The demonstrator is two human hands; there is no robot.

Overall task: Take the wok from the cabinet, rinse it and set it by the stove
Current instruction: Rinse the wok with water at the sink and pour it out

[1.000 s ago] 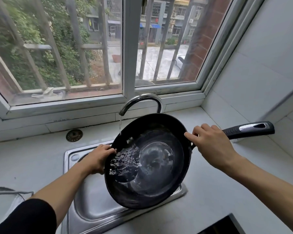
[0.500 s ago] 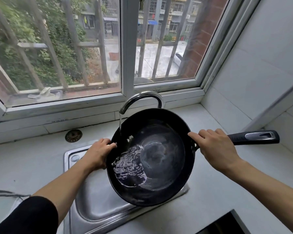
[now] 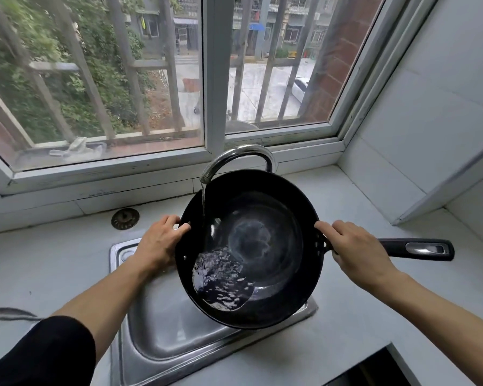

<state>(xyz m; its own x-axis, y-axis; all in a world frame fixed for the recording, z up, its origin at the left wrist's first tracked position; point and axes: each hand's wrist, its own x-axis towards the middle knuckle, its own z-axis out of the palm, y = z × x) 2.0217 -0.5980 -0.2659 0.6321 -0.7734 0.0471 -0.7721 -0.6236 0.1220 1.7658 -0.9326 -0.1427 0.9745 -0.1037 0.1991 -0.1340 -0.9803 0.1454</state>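
Wok [image 3: 265,246] held over sink [image 3: 162,330], tilted down toward near-left, water pooled at low side. Tap [image 3: 234,160] running, stream landing inside left wall. Left hand [image 3: 156,243] on left rim: fingers curled over edge, thumb outside, clamped on rim. Right hand [image 3: 357,252] wrapped round handle [image 3: 418,249] base next to rim, fingers close together. Sink set in counter [image 3: 346,344]; strainer plug [image 3: 125,218] lying behind sink, apart. Dark stove corner [image 3: 374,369] bottom right. Window [image 3: 207,79] behind.

Progress, est.: wok out of cabinet, rinse under way. Left: swirl, tip water out, shut tap, set wok by stove.

Brands/writing: none legible on wok, handle or tap.
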